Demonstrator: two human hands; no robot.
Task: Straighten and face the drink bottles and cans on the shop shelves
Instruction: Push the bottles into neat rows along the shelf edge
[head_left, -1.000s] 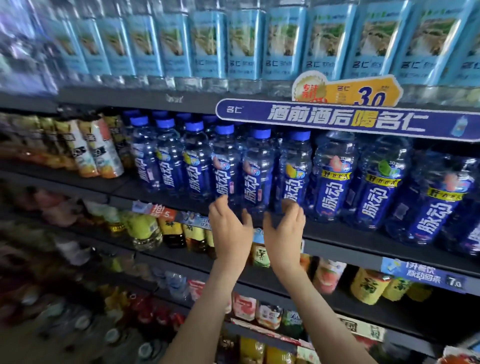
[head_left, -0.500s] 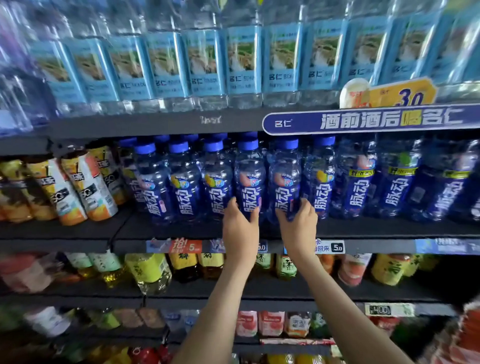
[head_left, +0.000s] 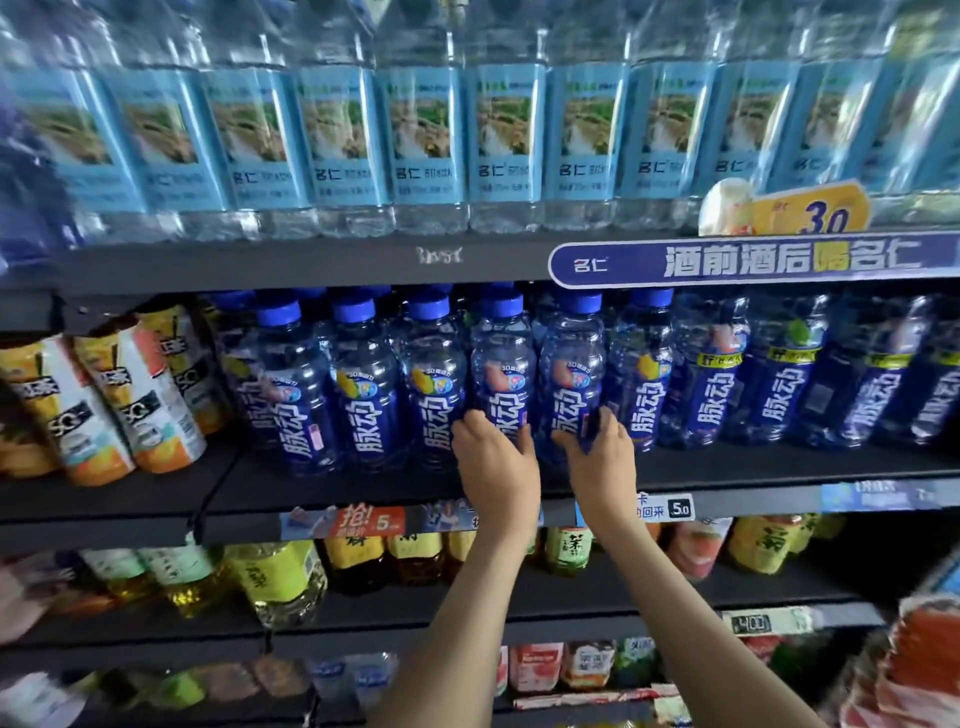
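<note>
Both arms extended far, side by side, backs of hands toward you. Your left hand grips a bottle low down; your right hand grips the neighbouring bottle.

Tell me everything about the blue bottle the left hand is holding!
The blue bottle is see-through blue plastic with a bright blue cap. Its dark label has big white characters and a peachy picture above them. It stands upright at the front of the shelf, close between matching bottles. The left hand grips its lower part; the right hand holds the neighbouring bottle.
</note>
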